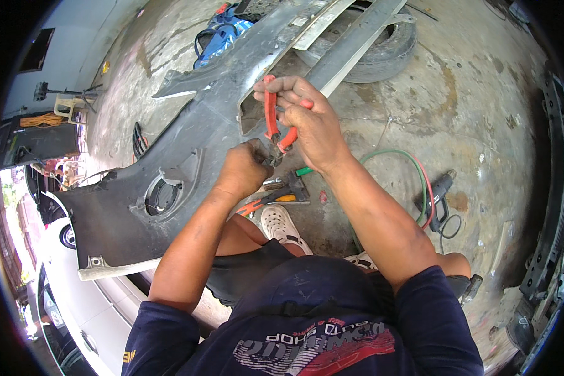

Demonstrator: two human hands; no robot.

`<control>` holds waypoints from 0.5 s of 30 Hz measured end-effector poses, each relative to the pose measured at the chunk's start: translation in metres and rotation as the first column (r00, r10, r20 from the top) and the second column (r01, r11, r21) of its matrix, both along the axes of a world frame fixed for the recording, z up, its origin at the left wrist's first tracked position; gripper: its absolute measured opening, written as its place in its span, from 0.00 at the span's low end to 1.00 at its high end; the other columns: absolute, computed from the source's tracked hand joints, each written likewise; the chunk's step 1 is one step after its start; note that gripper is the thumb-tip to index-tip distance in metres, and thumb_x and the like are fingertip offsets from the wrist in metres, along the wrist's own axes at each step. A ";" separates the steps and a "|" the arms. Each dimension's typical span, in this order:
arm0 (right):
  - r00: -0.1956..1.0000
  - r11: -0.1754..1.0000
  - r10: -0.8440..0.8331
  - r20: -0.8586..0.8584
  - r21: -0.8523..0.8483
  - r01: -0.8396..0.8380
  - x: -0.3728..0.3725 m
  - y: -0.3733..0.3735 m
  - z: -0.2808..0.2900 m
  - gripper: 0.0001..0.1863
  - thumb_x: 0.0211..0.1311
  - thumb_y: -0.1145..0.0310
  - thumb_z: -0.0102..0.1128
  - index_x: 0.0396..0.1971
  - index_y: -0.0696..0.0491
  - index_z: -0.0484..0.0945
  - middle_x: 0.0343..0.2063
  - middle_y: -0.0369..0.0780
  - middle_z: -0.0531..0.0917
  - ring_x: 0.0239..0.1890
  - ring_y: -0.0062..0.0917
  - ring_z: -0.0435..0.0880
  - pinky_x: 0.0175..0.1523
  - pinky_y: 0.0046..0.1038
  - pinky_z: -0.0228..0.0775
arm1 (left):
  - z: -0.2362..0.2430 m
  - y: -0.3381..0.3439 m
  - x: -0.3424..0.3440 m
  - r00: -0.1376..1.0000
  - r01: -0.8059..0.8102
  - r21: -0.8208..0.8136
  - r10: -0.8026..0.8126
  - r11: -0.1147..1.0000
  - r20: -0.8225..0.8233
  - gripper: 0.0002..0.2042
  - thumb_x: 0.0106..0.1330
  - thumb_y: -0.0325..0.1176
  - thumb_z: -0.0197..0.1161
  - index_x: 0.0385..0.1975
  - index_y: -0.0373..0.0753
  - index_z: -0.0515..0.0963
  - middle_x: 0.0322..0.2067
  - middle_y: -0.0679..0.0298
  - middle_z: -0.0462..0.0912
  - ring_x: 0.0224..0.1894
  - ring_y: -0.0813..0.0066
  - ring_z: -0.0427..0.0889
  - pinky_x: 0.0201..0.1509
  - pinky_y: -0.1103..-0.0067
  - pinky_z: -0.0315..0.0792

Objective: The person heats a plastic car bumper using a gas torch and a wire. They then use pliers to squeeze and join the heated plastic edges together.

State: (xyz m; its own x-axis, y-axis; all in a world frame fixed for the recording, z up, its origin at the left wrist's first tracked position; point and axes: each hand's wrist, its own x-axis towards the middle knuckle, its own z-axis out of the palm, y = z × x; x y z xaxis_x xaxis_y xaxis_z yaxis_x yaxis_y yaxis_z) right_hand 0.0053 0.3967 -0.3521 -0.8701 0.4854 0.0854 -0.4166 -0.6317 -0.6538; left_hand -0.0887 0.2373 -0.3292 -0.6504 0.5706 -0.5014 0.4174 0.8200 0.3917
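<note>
A pair of pliers with red handles (271,114) is in my right hand (313,122), its handles spread apart and its jaws pointing down toward my left hand. My left hand (241,169) is closed, thumb and fingers pinched right at the plier jaws. Whatever small piece it may hold there is hidden. Both hands are above the near edge of a large black plastic car bumper (113,216), which lies with its inner side up and has a round opening toward the left.
Below my hands, an orange-handled tool (250,207) lies among other tools. A heat gun (442,191) and a green hose (413,161) are on the concrete at right. A tyre (385,59) supports the bumper's far end. A white car (97,307) stands at lower left.
</note>
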 end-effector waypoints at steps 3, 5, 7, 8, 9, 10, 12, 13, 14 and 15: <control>0.998 0.999 0.033 0.049 0.002 -0.033 -0.004 0.003 0.000 0.28 0.54 0.80 0.48 0.58 0.59 0.74 0.62 0.50 0.79 0.66 0.39 0.79 0.63 0.37 0.78 | 0.004 0.001 -0.001 0.998 -0.044 0.011 0.043 0.999 0.056 0.14 0.53 0.23 0.79 0.37 0.34 0.82 0.34 0.61 0.87 0.38 0.70 0.84 0.47 0.72 0.78; 0.999 1.000 0.022 0.050 -0.017 -0.021 -0.007 0.005 -0.002 0.27 0.54 0.80 0.49 0.57 0.58 0.75 0.61 0.50 0.79 0.64 0.38 0.80 0.62 0.36 0.79 | 0.003 0.000 -0.004 0.995 -0.059 0.015 0.058 0.998 0.085 0.14 0.53 0.23 0.79 0.37 0.35 0.82 0.33 0.62 0.86 0.38 0.71 0.83 0.48 0.72 0.78; 1.000 0.998 -0.018 0.024 -0.055 0.019 -0.009 0.006 -0.005 0.23 0.54 0.80 0.49 0.53 0.57 0.75 0.57 0.49 0.81 0.61 0.37 0.82 0.60 0.36 0.79 | -0.001 -0.003 -0.009 0.994 -0.054 0.001 0.053 0.999 0.091 0.14 0.53 0.22 0.78 0.37 0.35 0.81 0.33 0.63 0.86 0.38 0.71 0.83 0.48 0.72 0.78; 0.999 0.997 -0.019 0.038 -0.073 0.022 -0.012 0.007 -0.006 0.21 0.54 0.80 0.50 0.50 0.56 0.74 0.55 0.48 0.81 0.58 0.36 0.83 0.59 0.36 0.79 | -0.001 -0.004 -0.011 0.996 -0.037 -0.002 0.037 0.999 0.077 0.13 0.52 0.24 0.78 0.36 0.35 0.81 0.33 0.62 0.86 0.37 0.70 0.84 0.47 0.72 0.78; 0.998 0.995 -0.022 0.055 -0.093 0.027 -0.014 0.008 -0.007 0.19 0.54 0.80 0.51 0.48 0.55 0.74 0.52 0.47 0.82 0.56 0.34 0.83 0.58 0.36 0.80 | -0.001 -0.003 -0.011 0.998 -0.019 -0.007 0.020 1.000 0.066 0.13 0.51 0.25 0.77 0.35 0.35 0.81 0.32 0.60 0.87 0.37 0.68 0.84 0.46 0.71 0.79; 0.997 0.993 -0.025 0.071 -0.112 0.033 -0.016 0.007 -0.007 0.17 0.53 0.80 0.51 0.45 0.53 0.73 0.50 0.46 0.82 0.53 0.33 0.84 0.56 0.36 0.80 | -0.001 -0.003 -0.010 0.998 -0.002 -0.012 0.002 1.000 0.056 0.13 0.51 0.26 0.77 0.34 0.35 0.81 0.32 0.59 0.87 0.36 0.66 0.85 0.46 0.70 0.79; 0.996 0.997 -0.025 0.091 -0.073 0.032 -0.022 0.004 -0.005 0.15 0.53 0.80 0.52 0.42 0.52 0.71 0.46 0.45 0.82 0.49 0.31 0.83 0.55 0.35 0.80 | -0.004 -0.005 -0.010 0.998 -0.005 0.020 0.003 1.000 0.061 0.13 0.50 0.26 0.76 0.34 0.35 0.81 0.32 0.59 0.87 0.36 0.67 0.85 0.46 0.70 0.79; 0.995 0.998 -0.026 0.101 -0.055 0.031 -0.024 0.003 -0.003 0.14 0.53 0.79 0.53 0.40 0.51 0.70 0.44 0.44 0.82 0.47 0.30 0.83 0.54 0.35 0.80 | -0.006 -0.006 -0.010 0.998 -0.007 0.035 0.004 0.999 0.064 0.13 0.50 0.26 0.76 0.34 0.35 0.81 0.32 0.58 0.87 0.36 0.67 0.85 0.46 0.70 0.79; 0.996 0.998 -0.012 0.092 -0.062 0.018 -0.025 0.004 -0.004 0.13 0.54 0.79 0.53 0.40 0.52 0.70 0.43 0.44 0.81 0.46 0.30 0.83 0.54 0.34 0.79 | -0.007 -0.008 -0.011 0.997 -0.012 0.037 0.009 0.999 0.075 0.13 0.50 0.26 0.76 0.34 0.35 0.81 0.32 0.59 0.87 0.36 0.67 0.85 0.46 0.70 0.79; 0.997 0.999 -0.022 0.070 -0.044 0.025 -0.026 0.004 -0.006 0.14 0.54 0.79 0.53 0.41 0.53 0.71 0.43 0.44 0.81 0.46 0.30 0.83 0.54 0.34 0.79 | -0.007 -0.008 -0.013 0.996 -0.017 0.039 0.013 0.999 0.083 0.13 0.51 0.26 0.76 0.35 0.35 0.81 0.32 0.59 0.87 0.37 0.67 0.85 0.46 0.70 0.79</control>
State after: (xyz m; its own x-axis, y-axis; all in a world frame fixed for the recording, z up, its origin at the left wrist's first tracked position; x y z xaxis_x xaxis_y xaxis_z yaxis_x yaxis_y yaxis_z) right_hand -0.0205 0.4008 -0.3582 -0.8613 0.5081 0.0030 -0.3865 -0.6511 -0.6532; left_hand -0.1013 0.2297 -0.3361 -0.6166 0.5813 -0.5309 0.3701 0.8092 0.4562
